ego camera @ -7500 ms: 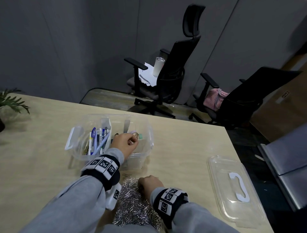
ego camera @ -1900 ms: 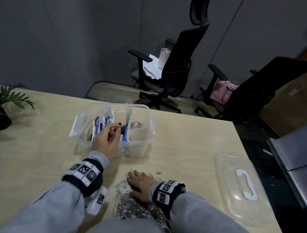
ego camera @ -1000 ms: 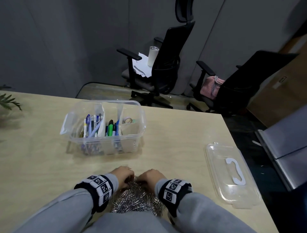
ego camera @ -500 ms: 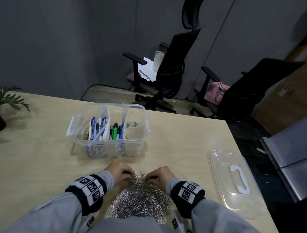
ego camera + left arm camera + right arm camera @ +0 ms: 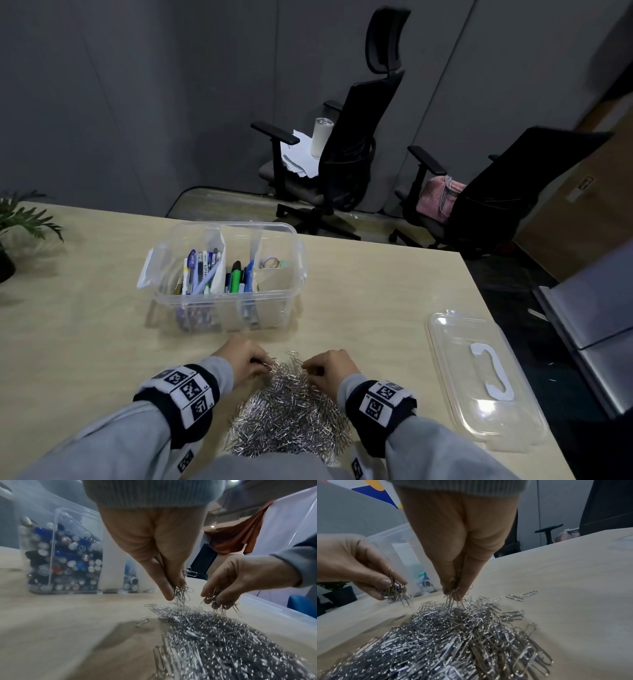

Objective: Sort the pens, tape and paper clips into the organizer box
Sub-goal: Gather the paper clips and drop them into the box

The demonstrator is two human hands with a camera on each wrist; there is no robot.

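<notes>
A big heap of silver paper clips (image 5: 291,414) (image 5: 231,642) (image 5: 445,635) lies at the table's near edge. My left hand (image 5: 245,359) (image 5: 173,592) pinches a bunch of clips just above the heap's far left side. My right hand (image 5: 329,368) (image 5: 453,592) pinches another bunch at the far right side. Beyond them stands the clear organizer box (image 5: 226,301). It holds pens (image 5: 202,270) in the left section, markers (image 5: 236,277) in the middle and tape rolls (image 5: 272,263) at the back right.
The box's clear lid (image 5: 479,377) with a white handle lies flat at the right, near the table's edge. A potted plant (image 5: 17,222) stands at the far left. Two office chairs (image 5: 342,154) stand beyond the table. A few stray clips (image 5: 522,595) lie around the heap.
My left hand left the box's pen section and came down to the heap. Both hands have closed on bunches of clips and begun lifting them off the pile.
</notes>
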